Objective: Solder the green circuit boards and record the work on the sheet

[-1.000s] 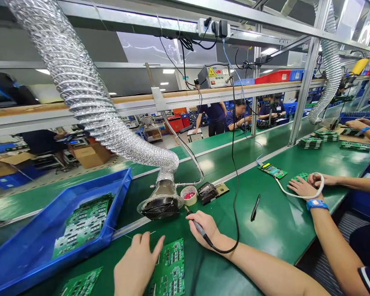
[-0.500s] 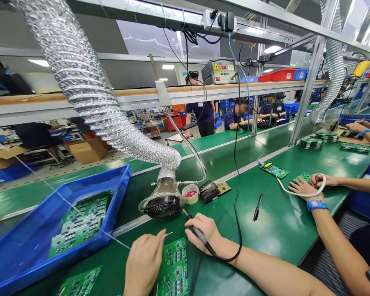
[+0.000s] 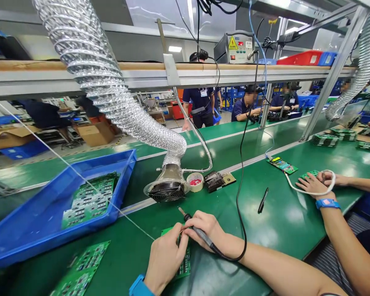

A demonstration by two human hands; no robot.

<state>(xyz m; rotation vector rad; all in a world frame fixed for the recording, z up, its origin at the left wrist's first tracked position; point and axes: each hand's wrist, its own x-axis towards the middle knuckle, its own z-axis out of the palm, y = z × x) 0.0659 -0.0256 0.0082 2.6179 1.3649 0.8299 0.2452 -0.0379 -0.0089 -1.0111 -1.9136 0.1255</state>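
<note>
On the counter, a plastic tray holds circuit boards; right of it stands a metal extractor funnel, and a soldering station sits on the shelf behind.

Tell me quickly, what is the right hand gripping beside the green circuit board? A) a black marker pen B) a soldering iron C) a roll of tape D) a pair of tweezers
B. The right hand grips a soldering iron like a pen, with its metal tip pointing forward and its black cord trailing from the handle, next to the green circuit board.
</note>
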